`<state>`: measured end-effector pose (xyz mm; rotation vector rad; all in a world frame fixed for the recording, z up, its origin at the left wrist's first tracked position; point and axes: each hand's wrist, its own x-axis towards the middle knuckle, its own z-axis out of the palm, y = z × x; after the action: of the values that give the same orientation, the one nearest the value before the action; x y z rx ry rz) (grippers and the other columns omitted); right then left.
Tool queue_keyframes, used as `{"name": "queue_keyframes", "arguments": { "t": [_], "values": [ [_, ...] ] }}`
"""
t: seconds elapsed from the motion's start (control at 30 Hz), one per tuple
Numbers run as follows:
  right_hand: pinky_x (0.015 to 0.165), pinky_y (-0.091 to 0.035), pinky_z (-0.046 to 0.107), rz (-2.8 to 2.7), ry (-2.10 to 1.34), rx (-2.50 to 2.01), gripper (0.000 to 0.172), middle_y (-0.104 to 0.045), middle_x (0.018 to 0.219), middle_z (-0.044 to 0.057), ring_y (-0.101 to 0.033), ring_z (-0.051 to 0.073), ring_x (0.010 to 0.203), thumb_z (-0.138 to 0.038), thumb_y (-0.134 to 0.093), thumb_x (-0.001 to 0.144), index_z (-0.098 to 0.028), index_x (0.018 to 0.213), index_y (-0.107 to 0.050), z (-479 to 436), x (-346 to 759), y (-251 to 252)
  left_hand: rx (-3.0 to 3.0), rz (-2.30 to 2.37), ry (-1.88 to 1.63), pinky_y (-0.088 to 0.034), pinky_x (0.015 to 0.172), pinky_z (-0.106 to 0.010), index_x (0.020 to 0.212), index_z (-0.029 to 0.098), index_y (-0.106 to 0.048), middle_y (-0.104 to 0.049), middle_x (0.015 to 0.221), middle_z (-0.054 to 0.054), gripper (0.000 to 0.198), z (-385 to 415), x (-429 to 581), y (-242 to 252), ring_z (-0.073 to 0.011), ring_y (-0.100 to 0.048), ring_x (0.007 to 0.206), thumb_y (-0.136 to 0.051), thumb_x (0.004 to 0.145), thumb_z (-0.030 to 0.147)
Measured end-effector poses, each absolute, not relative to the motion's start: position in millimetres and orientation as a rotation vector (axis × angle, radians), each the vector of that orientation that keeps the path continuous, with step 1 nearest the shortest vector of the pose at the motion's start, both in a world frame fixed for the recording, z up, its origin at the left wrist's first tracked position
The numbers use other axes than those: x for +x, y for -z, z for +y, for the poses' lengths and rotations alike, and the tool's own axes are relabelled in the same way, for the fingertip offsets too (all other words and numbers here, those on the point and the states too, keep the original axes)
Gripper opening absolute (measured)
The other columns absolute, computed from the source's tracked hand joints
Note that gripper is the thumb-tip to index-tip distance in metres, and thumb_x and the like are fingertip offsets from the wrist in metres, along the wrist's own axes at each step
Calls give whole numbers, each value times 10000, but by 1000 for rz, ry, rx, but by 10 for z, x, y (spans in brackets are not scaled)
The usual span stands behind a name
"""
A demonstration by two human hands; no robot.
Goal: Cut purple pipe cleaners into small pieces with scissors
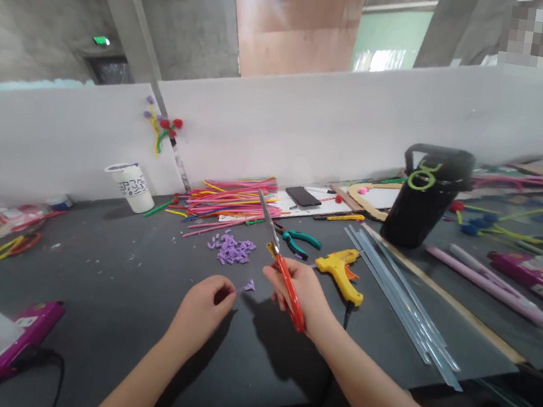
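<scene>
My right hand (297,288) is wrapped round red-handled scissors (286,279), their blades pointing up and away over the dark table. To its left, my left hand (204,305) has thumb and index finger pinched together. A small purple piece (249,286) shows just beyond those fingertips, and a thin purple bit seems to run from the pinch towards it. Just behind the hands lies a pile of short purple pieces (231,248) on the dark table (136,306).
Colourful pipe cleaners (231,201), teal pliers (301,241), a yellow glue gun (340,274) and clear glue sticks (404,296) lie beyond and right. A black bottle (418,200) and a white cup (134,190) stand behind. Purple power strips (17,339) are at both sides.
</scene>
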<state>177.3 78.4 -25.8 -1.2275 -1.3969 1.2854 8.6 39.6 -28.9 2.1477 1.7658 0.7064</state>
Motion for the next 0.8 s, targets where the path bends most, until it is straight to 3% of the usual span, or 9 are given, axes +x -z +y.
{"name": "queue_keyframes", "arguments": {
  "t": [0.37,0.6,0.8],
  "values": [
    [338,-336,172,-1425,-1238,-1218,177,-354,331,-101,-358,61,274,-333,-535,675,-188,607,-462,774,1862,228,2408,1681,-481,-389,655,-248,749,190,-598,-606,752,-37,170,656,194,356,-166,-554,714,-429,764,178],
    [381,-247,183,-1544,-1089,-1252,210,-403,431,-70,-358,73,389,-361,-565,643,-182,575,-480,760,1961,164,2330,1873,-573,-411,643,-265,729,178,-600,-618,735,-39,304,778,-147,270,-177,-571,702,-337,817,303],
    [419,-230,190,-1638,-991,-1271,227,-386,461,-64,-333,80,447,-364,-577,630,-176,538,-489,728,1944,144,2371,1893,-569,-414,694,-265,821,181,-609,-576,823,-44,209,952,-306,312,-166,-555,742,-409,760,190]
  ]
}}
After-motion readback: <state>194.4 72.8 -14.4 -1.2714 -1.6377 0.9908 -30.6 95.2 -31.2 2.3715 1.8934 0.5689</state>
